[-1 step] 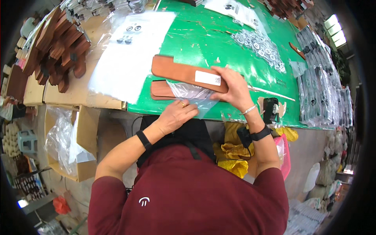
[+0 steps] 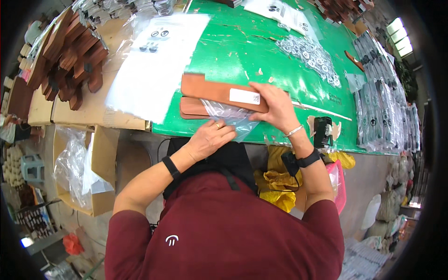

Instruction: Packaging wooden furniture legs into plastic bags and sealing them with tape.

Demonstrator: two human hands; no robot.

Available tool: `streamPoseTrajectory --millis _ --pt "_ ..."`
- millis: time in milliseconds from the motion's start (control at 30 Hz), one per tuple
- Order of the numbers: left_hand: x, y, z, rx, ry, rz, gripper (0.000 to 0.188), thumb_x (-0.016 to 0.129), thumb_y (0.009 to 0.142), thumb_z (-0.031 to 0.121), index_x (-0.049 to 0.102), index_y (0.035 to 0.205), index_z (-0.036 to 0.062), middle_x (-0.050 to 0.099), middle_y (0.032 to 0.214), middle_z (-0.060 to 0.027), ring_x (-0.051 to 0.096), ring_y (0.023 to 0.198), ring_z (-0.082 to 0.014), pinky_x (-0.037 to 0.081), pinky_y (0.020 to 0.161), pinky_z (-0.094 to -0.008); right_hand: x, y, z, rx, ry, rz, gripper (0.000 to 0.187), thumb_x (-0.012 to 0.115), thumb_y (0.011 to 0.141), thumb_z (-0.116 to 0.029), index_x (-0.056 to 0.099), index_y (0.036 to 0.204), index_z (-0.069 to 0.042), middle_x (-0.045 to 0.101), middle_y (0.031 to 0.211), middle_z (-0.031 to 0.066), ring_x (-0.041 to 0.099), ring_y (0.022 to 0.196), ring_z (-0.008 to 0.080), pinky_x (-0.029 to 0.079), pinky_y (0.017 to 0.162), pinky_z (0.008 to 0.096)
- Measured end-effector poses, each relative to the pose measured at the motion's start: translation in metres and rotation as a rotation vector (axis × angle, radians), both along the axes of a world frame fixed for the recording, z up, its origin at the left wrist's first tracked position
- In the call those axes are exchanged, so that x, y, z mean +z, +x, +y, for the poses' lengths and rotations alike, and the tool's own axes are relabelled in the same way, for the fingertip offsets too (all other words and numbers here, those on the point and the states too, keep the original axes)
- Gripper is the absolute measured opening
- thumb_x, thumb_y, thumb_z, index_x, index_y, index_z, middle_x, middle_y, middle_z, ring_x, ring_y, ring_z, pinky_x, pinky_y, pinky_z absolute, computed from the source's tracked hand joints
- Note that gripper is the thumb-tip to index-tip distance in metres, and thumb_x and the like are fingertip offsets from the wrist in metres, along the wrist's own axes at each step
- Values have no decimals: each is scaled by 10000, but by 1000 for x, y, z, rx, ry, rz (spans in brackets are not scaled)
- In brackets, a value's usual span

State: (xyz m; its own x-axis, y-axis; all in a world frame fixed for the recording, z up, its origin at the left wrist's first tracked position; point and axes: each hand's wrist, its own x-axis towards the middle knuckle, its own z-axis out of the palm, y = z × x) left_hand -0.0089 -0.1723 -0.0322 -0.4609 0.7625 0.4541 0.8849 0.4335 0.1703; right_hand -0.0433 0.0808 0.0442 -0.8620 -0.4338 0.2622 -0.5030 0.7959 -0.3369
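Note:
My right hand (image 2: 273, 106) grips the right end of a reddish-brown wooden board (image 2: 214, 89), which has a notched upper left corner and a white label (image 2: 244, 96). Under it, on the green tabletop, lies a second brown wooden board (image 2: 192, 108), partly covered by a clear plastic bag (image 2: 224, 110). My left hand (image 2: 208, 138) is closed at the table's front edge, pinching the near edge of the bag. Its fingertips are partly hidden. The upper board is held above the lower one, and its near side overlaps the bag.
White printed plastic bags (image 2: 156, 70) lie stacked to the left. Notched brown wooden pieces (image 2: 70, 60) are piled beyond them on cardboard. Clear ring-shaped packets (image 2: 310, 56) spread over the green table (image 2: 228, 46). Wrapped pieces (image 2: 382, 109) stack at the right, near a black device (image 2: 322, 131).
The upper wooden board and my right hand have shifted slightly toward me, the board's left end lowering closer to the lower board. My left hand has hardly moved.

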Motion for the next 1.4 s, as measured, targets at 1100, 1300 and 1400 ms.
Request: streamPoseTrajectory --millis 1100,1300,1400 --pt "2 -35 -232 1052 667 -318 307 637 881 109 643 1179 37 679 1092 -98 636 899 -239 500 830 -355 -4 -60 -71 -10 -189 190 779 828 723 -330 514 1376 -42 592 1312 179 557 1220 338 444 1023 398" --pt "10 -18 -230 1089 822 -392 300 617 911 98 638 1202 25 677 1083 -85 630 898 -181 502 817 -312 -58 -107 -250 383 -313 -173 509 814 724 -335 666 1153 -102 690 1086 102 643 994 271 471 905 403" --pt "14 3 -240 1107 827 -425 301 597 938 92 628 1229 21 673 1109 -73 627 936 -151 498 845 -293 -62 -107 -289 293 -80 90 429 804 723 -349 686 1048 -96 677 927 95 613 858 248 440 801 380"
